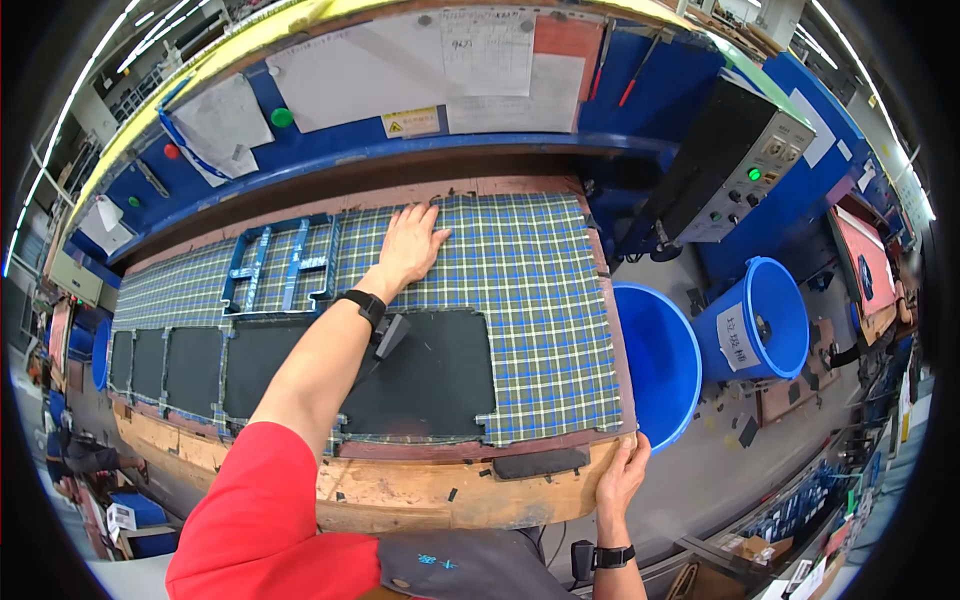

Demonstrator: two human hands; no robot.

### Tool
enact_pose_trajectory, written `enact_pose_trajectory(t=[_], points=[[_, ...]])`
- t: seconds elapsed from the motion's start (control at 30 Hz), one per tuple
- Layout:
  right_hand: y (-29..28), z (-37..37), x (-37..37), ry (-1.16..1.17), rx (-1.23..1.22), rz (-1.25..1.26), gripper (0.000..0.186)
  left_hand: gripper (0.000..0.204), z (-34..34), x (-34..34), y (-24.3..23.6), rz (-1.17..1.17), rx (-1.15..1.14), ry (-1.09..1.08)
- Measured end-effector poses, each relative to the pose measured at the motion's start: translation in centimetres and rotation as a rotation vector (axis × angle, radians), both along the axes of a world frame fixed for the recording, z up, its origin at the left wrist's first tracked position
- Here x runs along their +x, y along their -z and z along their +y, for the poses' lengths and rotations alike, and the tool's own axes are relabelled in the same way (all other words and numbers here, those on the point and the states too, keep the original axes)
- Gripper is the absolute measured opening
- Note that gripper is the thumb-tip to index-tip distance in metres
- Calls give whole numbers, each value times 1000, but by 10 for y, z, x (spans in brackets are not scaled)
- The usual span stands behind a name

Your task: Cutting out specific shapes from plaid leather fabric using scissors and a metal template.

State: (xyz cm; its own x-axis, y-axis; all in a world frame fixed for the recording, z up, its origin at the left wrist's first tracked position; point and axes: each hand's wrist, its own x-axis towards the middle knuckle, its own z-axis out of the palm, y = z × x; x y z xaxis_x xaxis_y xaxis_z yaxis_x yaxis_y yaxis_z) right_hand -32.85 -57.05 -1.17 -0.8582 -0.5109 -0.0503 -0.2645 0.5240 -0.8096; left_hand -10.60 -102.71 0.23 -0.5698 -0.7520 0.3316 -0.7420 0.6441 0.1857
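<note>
A plaid cloth in green, blue and white covers the work board. Rectangular gaps along its near side show a dark layer beneath. My left hand lies palm down on the cloth near its far edge, fingers spread and holding nothing. Just left of it, a blue cutting die, an open frame with crossbars, rests on the cloth. At the near right corner of the wooden table, my right hand has its fingers bent around the edge. My left forearm hides part of the dark layer.
Two blue bins, one near and one farther, stand right of the table. A control box with a lit green button rises behind them. A blue panel with pinned papers borders the far side. A dark pad sits on the front edge.
</note>
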Motion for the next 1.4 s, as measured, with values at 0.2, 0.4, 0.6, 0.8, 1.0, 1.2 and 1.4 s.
enact_pose_trajectory(t=[0.2, 0.4, 0.6, 0.8, 1.0, 1.2, 1.4], points=[[6, 1, -1, -11, 12, 4, 44, 58, 12, -32, -8, 134, -12, 57], [4, 0, 1, -14, 45, 11, 44, 64, 31, -98, -8, -103, 137, 351], [2, 0, 2, -15, 68, 8, 44, 68, 20, -123, -7, -106, 142, 314], [-1, 0, -1, -14, 81, -22, 45, 67, 11, -142, -6, -108, 143, 279], [-3, -5, -1, -34, 63, -43, 45, 65, 12, -140, -4, -72, 73, 231], [0, 2, 2, -58, 49, -71, 44, 63, 24, -147, -8, 154, 76, 294], [-4, 0, 4, -52, 33, -36, 50, 55, 61, -81, -27, 350, -96, 288]])
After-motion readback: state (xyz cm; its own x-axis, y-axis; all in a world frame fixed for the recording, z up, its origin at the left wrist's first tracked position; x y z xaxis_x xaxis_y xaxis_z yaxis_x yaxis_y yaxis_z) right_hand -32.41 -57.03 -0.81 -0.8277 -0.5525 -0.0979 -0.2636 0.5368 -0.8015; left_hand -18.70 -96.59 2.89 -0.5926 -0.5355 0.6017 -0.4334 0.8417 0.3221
